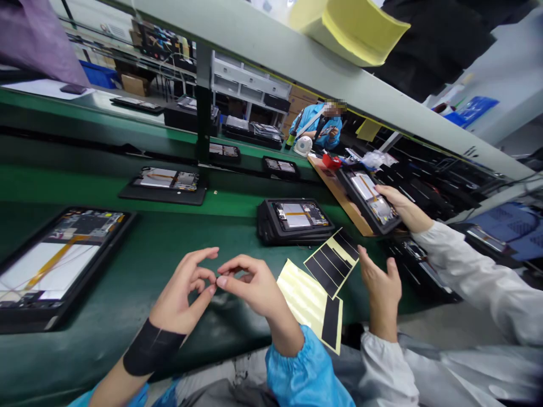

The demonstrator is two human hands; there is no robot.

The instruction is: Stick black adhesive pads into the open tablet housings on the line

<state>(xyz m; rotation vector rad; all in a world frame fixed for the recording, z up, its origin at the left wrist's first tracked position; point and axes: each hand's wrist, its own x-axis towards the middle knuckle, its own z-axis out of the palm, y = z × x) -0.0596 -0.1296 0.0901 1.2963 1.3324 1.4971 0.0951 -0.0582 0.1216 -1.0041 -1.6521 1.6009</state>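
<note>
Apparently, the bare left hand [184,297] and right hand [257,285] meet, fingertips nearly pinched; any tiny held piece is indiscernible. The elasticated blue sleeve [303,370] could snag the yellow, black-striped paper sheet [303,288] beside it, near the green table's [169,232] edge.

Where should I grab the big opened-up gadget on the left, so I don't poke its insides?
Probably by the black rim of the gadget, coming from its right, the left hand's side. It lies flat, insides facing up, so gripping its edge should avoid the orange strip.
</note>
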